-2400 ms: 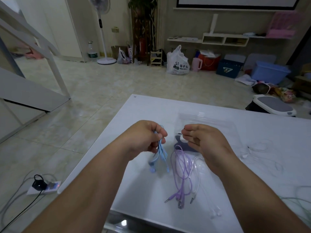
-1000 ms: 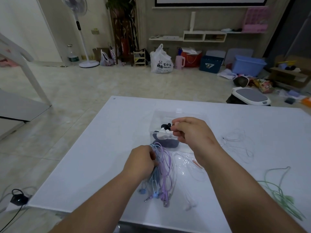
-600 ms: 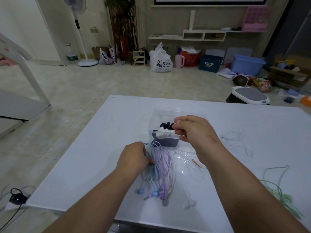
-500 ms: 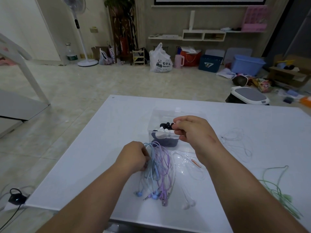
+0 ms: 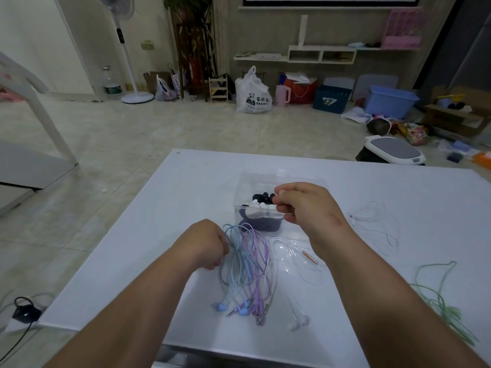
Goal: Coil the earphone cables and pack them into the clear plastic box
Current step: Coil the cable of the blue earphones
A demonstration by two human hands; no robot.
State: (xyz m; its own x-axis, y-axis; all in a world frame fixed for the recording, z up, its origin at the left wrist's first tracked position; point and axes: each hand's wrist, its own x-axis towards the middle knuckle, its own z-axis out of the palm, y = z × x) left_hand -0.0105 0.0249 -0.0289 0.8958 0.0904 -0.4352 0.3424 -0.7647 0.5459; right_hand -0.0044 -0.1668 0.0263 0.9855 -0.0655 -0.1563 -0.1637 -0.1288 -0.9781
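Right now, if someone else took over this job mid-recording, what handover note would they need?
Left hand grips the blue earphones on the table.
Right hand pinches the black earphones over the clear plastic box.
Done: white set and dark-blue set inside.
Left: blue earphones, purple earphones, near white earphones, far white earphones and green earphones, loose on the table.

We are reading "Cotti Co" running down the side of a paper bag (image 5: 176, 83) on the floor by the fan base. We are making out a panda logo and the characters "宅小" on a white plastic bag (image 5: 253, 94); its smaller line underneath is proving too fine. The far-left corner mark on the table (image 5: 178, 153) is staying illegible to us.
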